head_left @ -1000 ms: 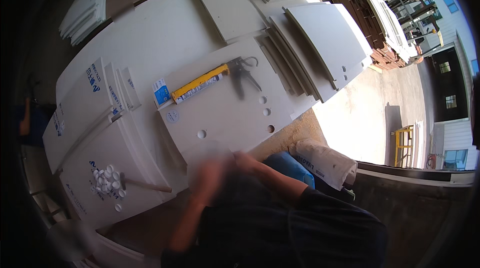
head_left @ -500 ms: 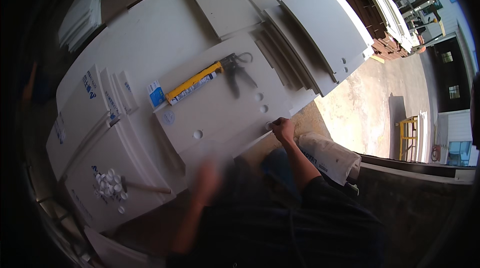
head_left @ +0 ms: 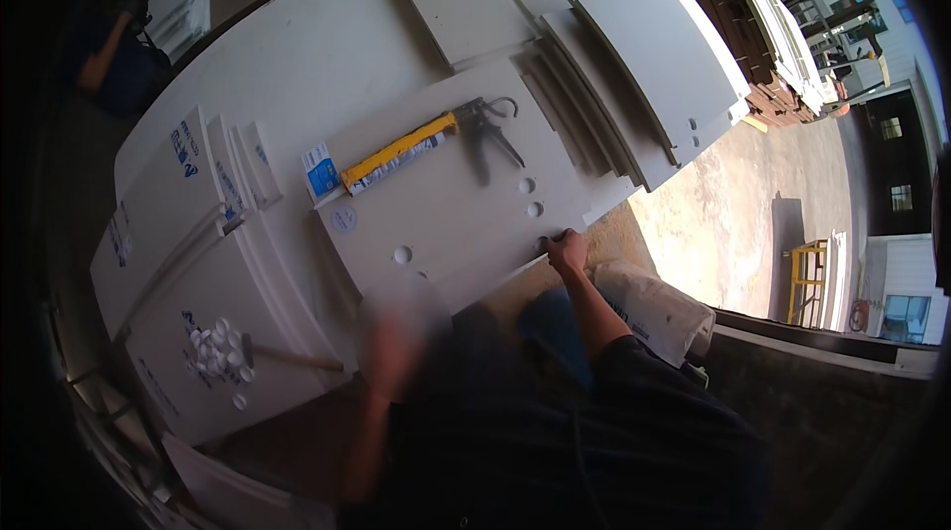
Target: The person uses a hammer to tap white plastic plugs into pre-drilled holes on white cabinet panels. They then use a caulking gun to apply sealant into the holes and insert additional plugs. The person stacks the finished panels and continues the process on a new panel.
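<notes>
A white panel with several round holes or inserts lies in front of me. At its near right edge is my right hand, fingers pinched together beside a dark round spot. Whatever they hold, if anything, is hidden. My left hand is smeared by motion at the panel's near left corner, so its fingers cannot be read. On the panel rests a caulking gun with a yellow barrel and dark handle. To the left, small white round caps lie in a heap beside a wooden-handled hammer.
Stacked white boards stand at the back right, with more printed boards on the left. A blue-and-white card lies by the caulking gun. Near my right forearm is a whitish sack. A yellow frame stands farther right.
The view has shifted slightly, and a person's arm now shows at the upper left. My right hand stays at the panel's edge; a pale disc beside it now appears dark. My left hand remains blurred.
</notes>
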Demonstrator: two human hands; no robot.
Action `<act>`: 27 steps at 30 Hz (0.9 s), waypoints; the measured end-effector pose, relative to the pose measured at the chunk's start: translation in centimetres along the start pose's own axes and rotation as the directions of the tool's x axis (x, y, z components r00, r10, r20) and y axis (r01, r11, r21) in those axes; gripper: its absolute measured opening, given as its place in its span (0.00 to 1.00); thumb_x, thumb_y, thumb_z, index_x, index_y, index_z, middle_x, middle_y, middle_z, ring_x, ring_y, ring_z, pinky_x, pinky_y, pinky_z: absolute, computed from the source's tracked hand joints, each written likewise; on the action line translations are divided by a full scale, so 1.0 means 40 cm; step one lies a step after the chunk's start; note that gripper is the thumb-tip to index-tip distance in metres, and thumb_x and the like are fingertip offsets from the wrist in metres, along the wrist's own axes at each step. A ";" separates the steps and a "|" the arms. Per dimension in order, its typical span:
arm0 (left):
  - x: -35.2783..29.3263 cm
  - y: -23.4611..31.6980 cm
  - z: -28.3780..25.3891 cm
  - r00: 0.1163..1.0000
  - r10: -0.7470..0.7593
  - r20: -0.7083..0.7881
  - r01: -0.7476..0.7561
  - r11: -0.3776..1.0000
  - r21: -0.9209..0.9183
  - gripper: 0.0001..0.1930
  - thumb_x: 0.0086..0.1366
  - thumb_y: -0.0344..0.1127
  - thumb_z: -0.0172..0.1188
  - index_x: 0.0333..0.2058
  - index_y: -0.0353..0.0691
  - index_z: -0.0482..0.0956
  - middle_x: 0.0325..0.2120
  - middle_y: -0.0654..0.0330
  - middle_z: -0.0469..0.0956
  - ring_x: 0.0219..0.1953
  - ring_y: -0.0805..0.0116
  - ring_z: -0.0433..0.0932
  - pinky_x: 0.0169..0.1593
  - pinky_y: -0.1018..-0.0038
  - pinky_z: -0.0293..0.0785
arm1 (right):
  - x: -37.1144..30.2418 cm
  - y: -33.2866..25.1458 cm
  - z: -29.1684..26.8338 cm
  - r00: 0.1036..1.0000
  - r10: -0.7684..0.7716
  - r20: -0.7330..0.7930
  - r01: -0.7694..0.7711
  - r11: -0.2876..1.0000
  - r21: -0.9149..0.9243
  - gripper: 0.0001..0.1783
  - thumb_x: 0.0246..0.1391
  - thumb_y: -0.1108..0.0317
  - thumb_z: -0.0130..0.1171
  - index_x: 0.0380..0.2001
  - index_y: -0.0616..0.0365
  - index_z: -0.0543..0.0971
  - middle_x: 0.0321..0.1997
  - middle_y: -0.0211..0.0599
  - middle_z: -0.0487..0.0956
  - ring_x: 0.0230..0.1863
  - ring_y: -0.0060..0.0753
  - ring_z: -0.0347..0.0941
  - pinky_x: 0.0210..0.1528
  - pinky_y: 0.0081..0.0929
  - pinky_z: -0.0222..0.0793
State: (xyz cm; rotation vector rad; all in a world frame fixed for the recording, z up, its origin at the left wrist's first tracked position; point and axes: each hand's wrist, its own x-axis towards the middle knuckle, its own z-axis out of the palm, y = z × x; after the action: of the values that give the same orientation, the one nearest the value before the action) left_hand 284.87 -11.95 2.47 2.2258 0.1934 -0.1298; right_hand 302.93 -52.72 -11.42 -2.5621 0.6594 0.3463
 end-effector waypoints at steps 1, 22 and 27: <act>-0.005 -0.011 0.000 1.000 0.007 -0.007 -0.007 1.000 0.001 0.32 0.54 0.24 0.73 0.59 0.33 0.75 0.53 0.48 0.82 0.43 0.63 0.85 0.45 0.69 0.82 | -0.013 -0.031 -0.022 0.995 0.077 0.057 -0.083 0.988 0.128 0.21 0.49 0.60 0.76 0.39 0.64 0.82 0.30 0.44 0.85 0.29 0.37 0.85 0.30 0.36 0.82; 0.008 0.080 -0.036 0.996 -0.075 -0.049 0.071 0.995 -0.076 0.30 0.62 0.28 0.68 0.63 0.41 0.71 0.55 0.47 0.77 0.55 0.44 0.80 0.54 0.56 0.80 | -0.447 -0.430 -0.092 0.499 -0.381 0.778 -0.075 0.876 0.477 0.27 0.56 0.58 0.74 0.49 0.68 0.78 0.43 0.40 0.84 0.44 0.32 0.81 0.47 0.33 0.77; 0.013 0.064 -0.005 0.993 0.083 -0.079 -0.085 0.996 -0.020 0.30 0.61 0.22 0.66 0.62 0.38 0.71 0.54 0.47 0.78 0.51 0.47 0.82 0.51 0.61 0.82 | -0.541 -0.525 -0.060 0.313 -0.462 0.830 -0.145 0.841 0.522 0.14 0.62 0.65 0.69 0.43 0.66 0.83 0.39 0.34 0.84 0.41 0.23 0.80 0.43 0.25 0.77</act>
State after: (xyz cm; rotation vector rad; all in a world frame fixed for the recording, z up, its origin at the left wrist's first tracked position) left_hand 285.84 -13.28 4.49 2.2139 0.1425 0.0053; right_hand 295.44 -29.24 6.09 -1.4180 -0.0344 1.2825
